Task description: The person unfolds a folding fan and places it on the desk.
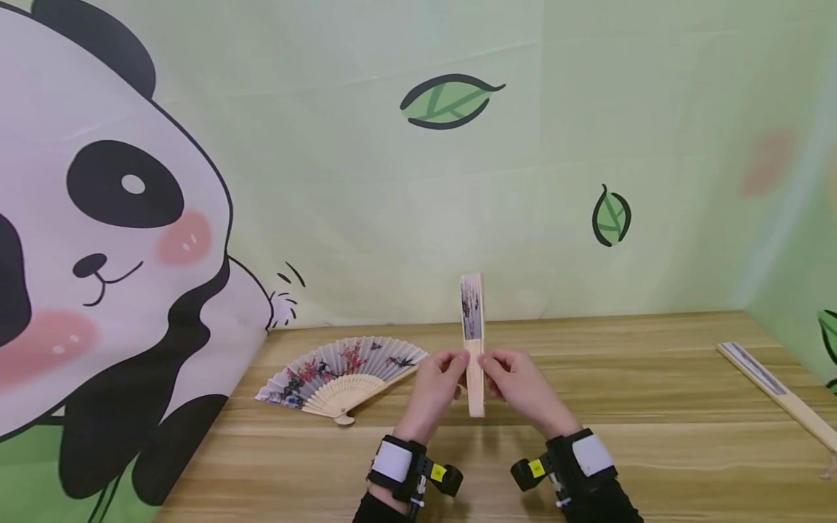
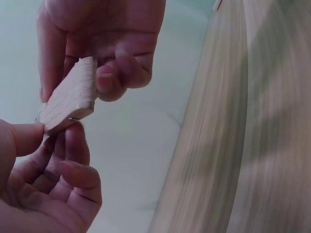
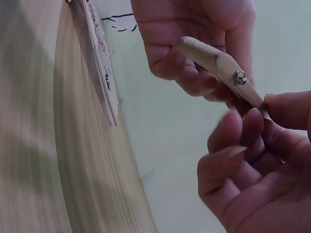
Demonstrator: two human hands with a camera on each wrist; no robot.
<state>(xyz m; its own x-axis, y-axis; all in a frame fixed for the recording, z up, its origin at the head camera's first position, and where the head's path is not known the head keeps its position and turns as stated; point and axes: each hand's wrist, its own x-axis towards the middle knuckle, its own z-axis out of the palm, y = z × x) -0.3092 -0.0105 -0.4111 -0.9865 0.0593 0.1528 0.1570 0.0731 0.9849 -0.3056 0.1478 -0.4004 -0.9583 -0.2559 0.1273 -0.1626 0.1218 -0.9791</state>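
Observation:
A folded hand fan (image 1: 472,312) stands upright between both hands, its printed part at the top and the pale wooden sticks below. My left hand (image 1: 433,388) pinches its left edge between thumb and fingers. From the other side, my right hand (image 1: 523,386) grips the right edge at the same height. The lower end of the sticks (image 2: 70,97) faces the left wrist camera, and the right wrist view shows a metal rivet (image 3: 239,77) near that end. Left of the hands, a spread fan (image 1: 346,374) with a floral print lies on the wooden table (image 1: 621,407).
Another folded fan (image 1: 781,392) lies slanted at the table's right side, a tassel at its near end. Behind the table hangs a green backdrop (image 1: 327,181) printed with a large panda (image 1: 118,290) and leaves.

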